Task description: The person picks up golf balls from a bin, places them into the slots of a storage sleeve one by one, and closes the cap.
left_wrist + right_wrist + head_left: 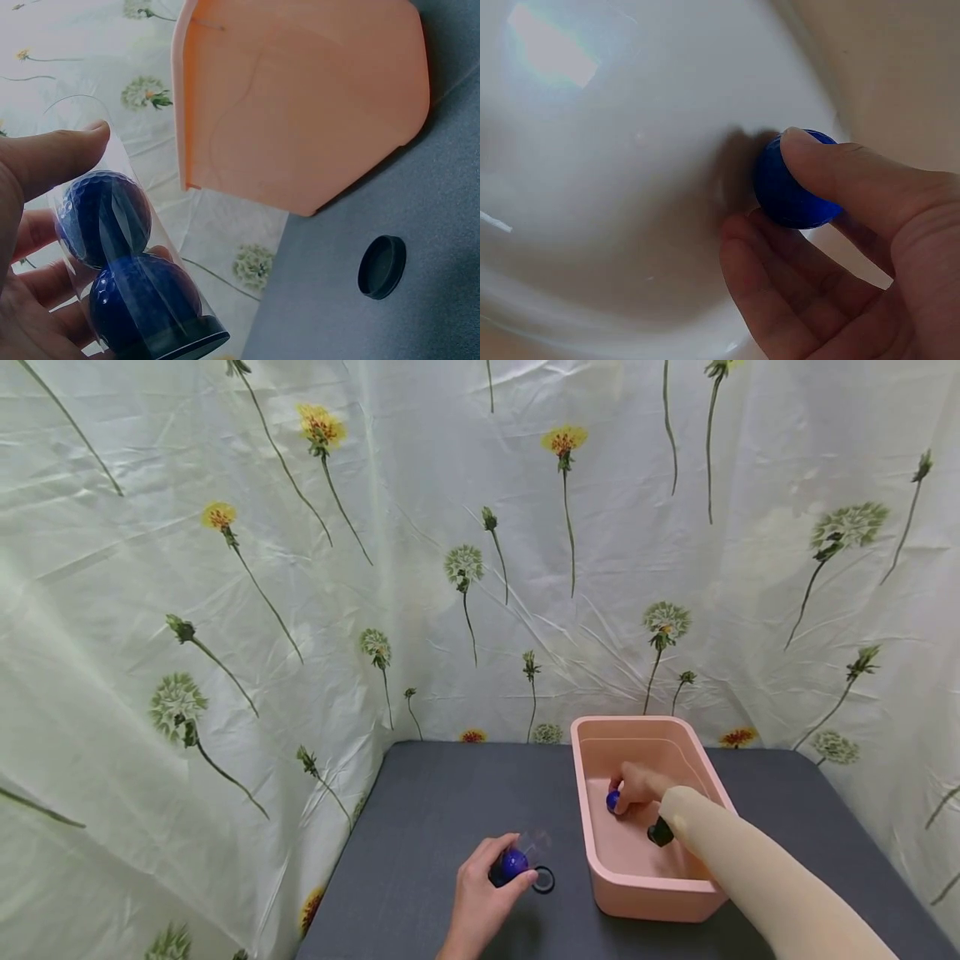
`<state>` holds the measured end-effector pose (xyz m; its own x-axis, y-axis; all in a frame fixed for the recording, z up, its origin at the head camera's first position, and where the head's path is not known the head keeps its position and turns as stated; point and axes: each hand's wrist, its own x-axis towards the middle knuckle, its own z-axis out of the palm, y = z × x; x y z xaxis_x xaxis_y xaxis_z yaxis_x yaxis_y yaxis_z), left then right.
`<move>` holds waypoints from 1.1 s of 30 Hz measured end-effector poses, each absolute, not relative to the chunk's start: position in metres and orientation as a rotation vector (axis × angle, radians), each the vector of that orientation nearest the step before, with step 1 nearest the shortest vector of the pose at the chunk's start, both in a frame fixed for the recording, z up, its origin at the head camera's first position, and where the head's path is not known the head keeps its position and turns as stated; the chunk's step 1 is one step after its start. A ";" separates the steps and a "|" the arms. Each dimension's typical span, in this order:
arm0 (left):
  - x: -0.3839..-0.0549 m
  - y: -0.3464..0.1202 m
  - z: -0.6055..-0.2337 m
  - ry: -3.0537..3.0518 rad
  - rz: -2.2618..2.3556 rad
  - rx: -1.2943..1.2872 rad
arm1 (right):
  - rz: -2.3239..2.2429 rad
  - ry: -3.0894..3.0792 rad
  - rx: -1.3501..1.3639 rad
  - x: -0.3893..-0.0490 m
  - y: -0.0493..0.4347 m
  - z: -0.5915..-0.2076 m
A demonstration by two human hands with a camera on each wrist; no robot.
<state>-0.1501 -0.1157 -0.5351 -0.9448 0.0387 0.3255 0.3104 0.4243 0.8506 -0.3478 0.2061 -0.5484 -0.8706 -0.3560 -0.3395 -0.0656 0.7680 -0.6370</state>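
Note:
My left hand (483, 881) grips a clear plastic tube (161, 255) with a black cap on its lower end. Two blue golf balls (105, 217) sit stacked inside the tube, whose other end is uncapped. Down inside the pink bin (585, 827), my right hand (641, 783) pinches another blue golf ball (791, 184) between thumb and fingers, close over the bin floor. A loose black cap (382, 267) lies on the dark table, beside the tube in the head view.
The pink bin stands on the right part of the dark grey table (442, 810). Behind and to the left hangs a white curtain (420, 568) printed with dandelions. A black wrist strap piece (661, 832) shows below my right wrist.

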 end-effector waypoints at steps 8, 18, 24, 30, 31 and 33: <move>-0.151 -0.114 -0.536 -2.451 -1.540 -0.272 | -0.840 2.558 -0.371 -0.347 0.209 -0.540; -0.149 -0.110 -0.535 -2.430 -1.516 -0.311 | -0.884 2.567 -0.631 -0.337 0.209 -0.512; -0.148 -0.109 -0.533 -2.437 -1.515 -0.310 | -0.908 2.594 -0.633 -0.329 0.208 -0.492; -0.148 -0.108 -0.532 -2.417 -1.499 -0.338 | -0.914 2.647 -0.645 -0.316 0.208 -0.469; -0.148 -0.108 -0.533 -2.416 -1.497 -0.341 | -0.919 2.653 -0.663 -0.313 0.208 -0.465; -0.147 -0.107 -0.533 -2.422 -1.502 -0.334 | -0.940 2.661 -0.678 -0.308 0.208 -0.458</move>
